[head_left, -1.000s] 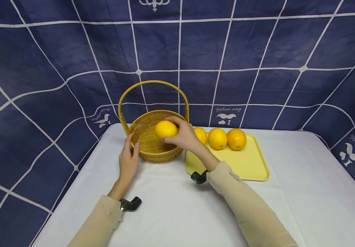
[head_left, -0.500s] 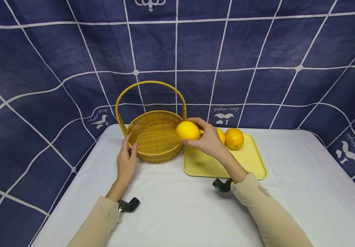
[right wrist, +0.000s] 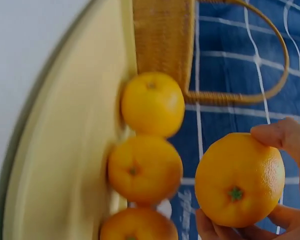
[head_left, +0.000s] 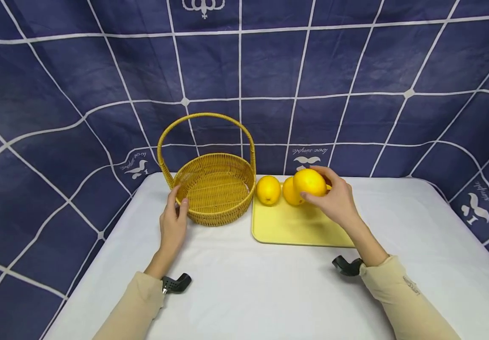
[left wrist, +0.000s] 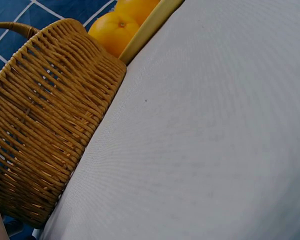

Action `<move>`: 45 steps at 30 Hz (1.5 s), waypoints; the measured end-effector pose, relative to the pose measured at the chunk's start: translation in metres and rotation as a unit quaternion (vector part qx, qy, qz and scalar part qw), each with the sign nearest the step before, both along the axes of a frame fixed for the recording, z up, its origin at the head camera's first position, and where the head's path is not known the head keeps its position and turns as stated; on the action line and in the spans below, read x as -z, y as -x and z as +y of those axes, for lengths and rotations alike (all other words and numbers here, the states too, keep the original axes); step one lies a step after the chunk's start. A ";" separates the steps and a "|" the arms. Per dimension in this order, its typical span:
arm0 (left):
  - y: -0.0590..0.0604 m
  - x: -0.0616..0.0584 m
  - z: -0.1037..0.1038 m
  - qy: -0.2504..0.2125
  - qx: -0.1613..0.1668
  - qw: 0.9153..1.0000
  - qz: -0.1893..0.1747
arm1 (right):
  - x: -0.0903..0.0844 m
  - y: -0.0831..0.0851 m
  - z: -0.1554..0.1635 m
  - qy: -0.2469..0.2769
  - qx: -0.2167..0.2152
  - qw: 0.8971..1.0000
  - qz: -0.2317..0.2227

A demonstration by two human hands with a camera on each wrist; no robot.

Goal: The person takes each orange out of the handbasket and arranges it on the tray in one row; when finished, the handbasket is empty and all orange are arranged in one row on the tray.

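A yellow wicker basket with a tall arched handle stands at the back of the table. My left hand holds its left front rim, thumb on the near side; the left wrist view shows the basket's woven wall close up. My right hand grips an orange between thumb and fingers, raised over the tray. In the right wrist view, the held orange shows its green stem end. On the yellow tray sit an orange and another, partly covered; a third orange shows only in the right wrist view.
A white cloth covers the table. Dark blue fabric with white lines hangs directly behind the basket and tray and along the left side. The tray's left edge lies close against the basket.
My right hand has carried the orange rightward, from over the basket to above the right part of the tray. The left hand stays at the basket.
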State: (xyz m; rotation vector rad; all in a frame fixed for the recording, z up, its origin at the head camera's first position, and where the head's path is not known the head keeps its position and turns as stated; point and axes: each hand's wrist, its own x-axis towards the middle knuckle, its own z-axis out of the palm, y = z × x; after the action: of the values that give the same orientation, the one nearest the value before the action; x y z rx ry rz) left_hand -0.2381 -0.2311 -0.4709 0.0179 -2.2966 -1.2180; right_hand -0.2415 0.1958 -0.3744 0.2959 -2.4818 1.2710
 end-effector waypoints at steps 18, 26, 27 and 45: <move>-0.002 -0.004 -0.008 0.005 -0.007 1.000 -0.009 | 0.016 0.014 0.048 0.010 0.183 0.983 0.019; 0.002 -0.003 -0.003 0.003 -0.003 1.000 -0.005 | 0.031 0.016 0.066 0.004 0.206 0.978 -0.024; 0.002 -0.003 -0.003 0.002 -0.003 1.000 -0.005 | 0.033 0.016 0.067 0.001 0.207 0.978 -0.031; 0.000 -0.003 -0.001 0.005 0.000 1.000 -0.010 | 0.053 0.024 0.075 -0.057 0.165 0.981 -0.079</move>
State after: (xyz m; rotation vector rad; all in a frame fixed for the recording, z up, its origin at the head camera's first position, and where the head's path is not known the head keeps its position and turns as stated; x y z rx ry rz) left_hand -0.2382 -0.2324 -0.4679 0.0261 -2.3200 -1.2131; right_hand -0.2660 0.2709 -0.4278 -0.1933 -2.6016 1.0536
